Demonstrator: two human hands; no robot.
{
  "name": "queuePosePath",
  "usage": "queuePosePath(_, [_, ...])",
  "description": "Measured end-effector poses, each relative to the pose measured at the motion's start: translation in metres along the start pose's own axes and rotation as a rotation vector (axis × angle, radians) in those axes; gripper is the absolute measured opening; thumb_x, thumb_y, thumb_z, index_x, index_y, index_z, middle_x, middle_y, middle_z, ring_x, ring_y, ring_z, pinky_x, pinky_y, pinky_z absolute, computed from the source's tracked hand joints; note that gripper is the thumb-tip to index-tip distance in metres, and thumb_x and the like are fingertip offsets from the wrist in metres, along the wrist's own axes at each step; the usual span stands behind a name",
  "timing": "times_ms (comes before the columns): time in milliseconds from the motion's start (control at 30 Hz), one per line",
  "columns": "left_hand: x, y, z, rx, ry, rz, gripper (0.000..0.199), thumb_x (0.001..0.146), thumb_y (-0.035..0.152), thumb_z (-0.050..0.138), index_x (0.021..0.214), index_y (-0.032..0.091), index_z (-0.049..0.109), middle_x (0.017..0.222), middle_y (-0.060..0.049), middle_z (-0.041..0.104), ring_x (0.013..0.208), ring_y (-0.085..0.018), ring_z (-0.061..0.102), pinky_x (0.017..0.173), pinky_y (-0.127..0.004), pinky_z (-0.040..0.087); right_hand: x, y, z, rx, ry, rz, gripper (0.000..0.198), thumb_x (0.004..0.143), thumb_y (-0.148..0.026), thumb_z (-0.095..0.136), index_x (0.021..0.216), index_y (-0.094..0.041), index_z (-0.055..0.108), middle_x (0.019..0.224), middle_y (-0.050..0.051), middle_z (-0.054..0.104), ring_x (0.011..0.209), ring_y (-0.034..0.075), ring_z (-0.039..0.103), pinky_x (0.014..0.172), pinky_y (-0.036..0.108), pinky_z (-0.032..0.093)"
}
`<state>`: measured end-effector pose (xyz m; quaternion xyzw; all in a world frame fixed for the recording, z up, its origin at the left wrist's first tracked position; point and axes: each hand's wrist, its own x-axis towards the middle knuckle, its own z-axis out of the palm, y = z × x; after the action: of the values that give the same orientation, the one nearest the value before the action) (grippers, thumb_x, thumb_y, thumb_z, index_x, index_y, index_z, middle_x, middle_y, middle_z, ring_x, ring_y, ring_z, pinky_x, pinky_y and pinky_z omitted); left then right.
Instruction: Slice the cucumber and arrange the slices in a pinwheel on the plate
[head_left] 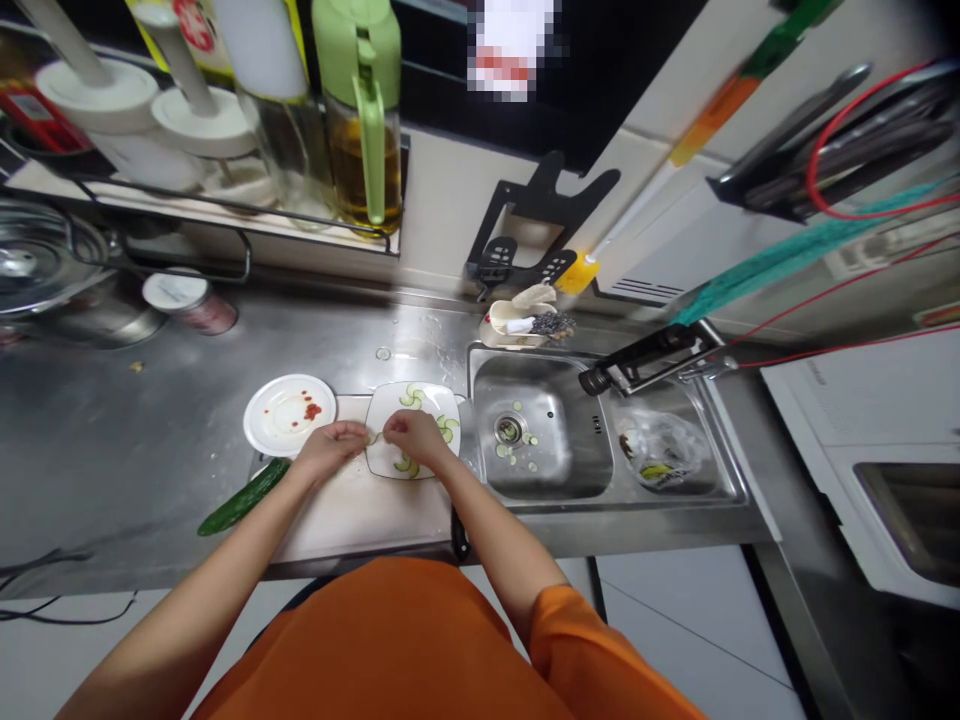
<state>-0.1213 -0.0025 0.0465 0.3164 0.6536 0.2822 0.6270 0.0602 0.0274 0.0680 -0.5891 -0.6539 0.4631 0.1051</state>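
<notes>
My left hand [330,450] and my right hand [416,437] meet over the left edge of a white square plate [385,400]. Their fingers pinch a small, thin, pale piece, apparently a cucumber slice [376,438], partly hidden by the fingertips. Curved green-edged cucumber slices [411,396] lie in groups on the plate. Under it is a white cutting board [360,515]. A whole cucumber [244,497] rests left of the board, beside my left forearm. Behind my left hand sits a round white plate [262,415] with small red bits on it.
A steel sink [570,465] on the right has cucumber slices around its drain; a second basin holds a plastic bag [671,445]. A knife's black handle [460,540] shows at the board's right edge. A can [191,300] and a pot [112,310] stand at left, below a bottle rack.
</notes>
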Motion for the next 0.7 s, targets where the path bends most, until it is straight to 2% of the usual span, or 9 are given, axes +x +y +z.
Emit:
queuePosePath(200, [0.009, -0.006, 0.005, 0.354, 0.153, 0.195, 0.026, 0.063, 0.036, 0.063, 0.081, 0.018, 0.069, 0.073, -0.001, 0.069, 0.065, -0.014, 0.058, 0.061, -0.024, 0.042, 0.016, -0.007, -0.001, -0.211, -0.032, 0.062, 0.016, 0.079, -0.024, 0.058, 0.087, -0.027, 0.072, 0.09, -0.002, 0.071, 0.088, 0.018, 0.059, 0.073, 0.027, 0.041])
queuePosePath(300, [0.009, -0.006, 0.009, 0.496, 0.195, 0.241, 0.022, 0.067, 0.034, 0.058, 0.081, 0.02, 0.069, 0.077, 0.0, 0.071, 0.071, -0.016, 0.061, 0.067, -0.024, 0.042, 0.022, -0.009, 0.002, -0.36, -0.024, 0.081, 0.02, 0.083, -0.024, 0.053, 0.089, -0.029, 0.071, 0.096, -0.001, 0.07, 0.097, 0.022, 0.056, 0.081, 0.034, 0.04])
queuePosePath(400, [0.007, -0.004, 0.013, 0.63, 0.225, 0.269, 0.019, 0.07, 0.033, 0.055, 0.078, 0.021, 0.068, 0.074, 0.0, 0.07, 0.071, -0.016, 0.061, 0.066, -0.024, 0.04, 0.026, -0.008, 0.007, -0.481, -0.031, 0.056, 0.022, 0.085, -0.023, 0.05, 0.09, -0.028, 0.071, 0.096, 0.002, 0.07, 0.104, 0.026, 0.051, 0.084, 0.039, 0.037])
queuePosePath(567, [0.005, 0.001, 0.017, 0.741, 0.23, 0.336, 0.016, 0.074, 0.032, 0.053, 0.073, 0.021, 0.065, 0.071, -0.001, 0.067, 0.068, -0.016, 0.058, 0.063, -0.025, 0.037, 0.029, -0.005, 0.013, -0.607, -0.027, -0.021, 0.025, 0.087, -0.022, 0.046, 0.095, -0.025, 0.07, 0.096, 0.008, 0.069, 0.103, 0.028, 0.048, 0.082, 0.042, 0.035])
queuePosePath(700, [0.004, 0.003, 0.018, 0.781, 0.231, 0.331, 0.018, 0.077, 0.033, 0.052, 0.07, 0.021, 0.063, 0.07, -0.002, 0.066, 0.069, -0.017, 0.058, 0.063, -0.026, 0.036, 0.028, -0.002, 0.015, -0.678, 0.009, -0.08, 0.024, 0.088, -0.02, 0.045, 0.095, -0.022, 0.068, 0.096, 0.01, 0.068, 0.103, 0.028, 0.047, 0.079, 0.041, 0.034])
